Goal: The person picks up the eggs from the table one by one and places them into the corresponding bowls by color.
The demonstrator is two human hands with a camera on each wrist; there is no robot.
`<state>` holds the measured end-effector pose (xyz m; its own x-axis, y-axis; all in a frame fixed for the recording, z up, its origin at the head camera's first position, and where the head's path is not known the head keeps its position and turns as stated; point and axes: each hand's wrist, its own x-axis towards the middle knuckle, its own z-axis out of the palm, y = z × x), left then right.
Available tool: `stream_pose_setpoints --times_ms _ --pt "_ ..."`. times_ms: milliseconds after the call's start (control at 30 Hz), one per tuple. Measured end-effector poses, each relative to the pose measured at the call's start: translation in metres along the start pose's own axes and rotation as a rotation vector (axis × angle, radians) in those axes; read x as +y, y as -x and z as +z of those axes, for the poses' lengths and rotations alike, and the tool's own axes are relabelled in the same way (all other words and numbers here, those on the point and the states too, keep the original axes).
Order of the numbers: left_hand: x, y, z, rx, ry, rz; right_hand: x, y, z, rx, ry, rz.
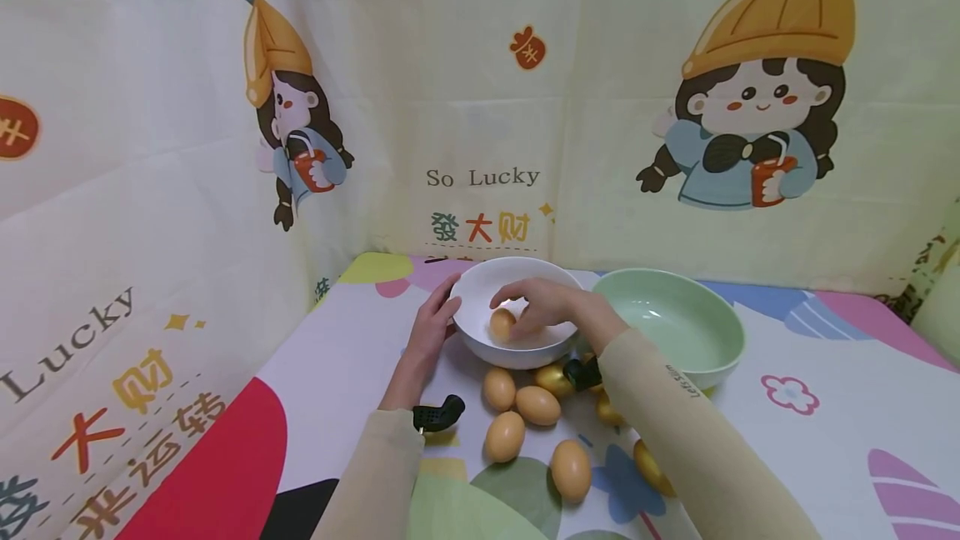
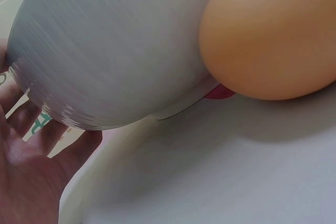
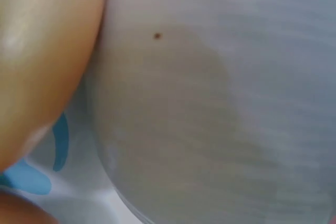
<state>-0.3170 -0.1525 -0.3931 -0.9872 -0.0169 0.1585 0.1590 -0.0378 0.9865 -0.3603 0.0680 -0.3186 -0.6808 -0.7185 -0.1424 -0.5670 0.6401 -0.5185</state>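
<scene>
While my left grip (image 1: pixel 433 325) wraps the left side of the white bowl (image 1: pixel 517 357), thumb near the rim, my right grip (image 1: pixel 546 300) reaches down inside it. One egg (image 1: pixel 502 324) sits there, with the right fingers bent over it; whether they pinch it or only touch it, I cannot tell, and the right wrist view shows me no fingers.

I judge the gathering of eggs into the white bowl to be at an early stage. That egg is the only one I can make out inside, though my right grip hides part of the interior. Waiting outside, on the bench (image 1: pixel 825 440), I count four brown eggs (image 1: pixel 505 437) on the near side of the white bowl, the nearest just beside its wall. Gold eggs (image 1: pixel 553 380) lie to the right of those, one close to the white bowl; my right sleeve (image 1: pixel 660 407) covers some, so their full count escapes me. Right of the white bowl, the green bowl (image 1: pixel 667 315) shows me no egg in its visible part, so I reckon nothing is done there.
</scene>
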Motion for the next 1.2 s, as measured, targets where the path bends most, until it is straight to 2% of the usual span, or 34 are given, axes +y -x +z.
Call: stream_pose_setpoints --times_ms 100,367,800,1200 --pt "0.0 0.0 0.0 -0.005 0.002 0.0 0.0 0.0 -0.002 0.02 -0.022 -0.03" --pt "-0.001 0.0 -0.001 -0.006 0.004 0.011 -0.004 0.007 -0.009 0.097 0.008 -0.087" --pt "-0.003 0.001 -0.002 0.004 -0.003 -0.011 -0.008 0.029 -0.019 0.139 -0.008 -0.173" --pt "-0.003 0.001 -0.001 0.006 -0.009 -0.007 -0.018 0.051 -0.028 0.168 -0.012 -0.17"
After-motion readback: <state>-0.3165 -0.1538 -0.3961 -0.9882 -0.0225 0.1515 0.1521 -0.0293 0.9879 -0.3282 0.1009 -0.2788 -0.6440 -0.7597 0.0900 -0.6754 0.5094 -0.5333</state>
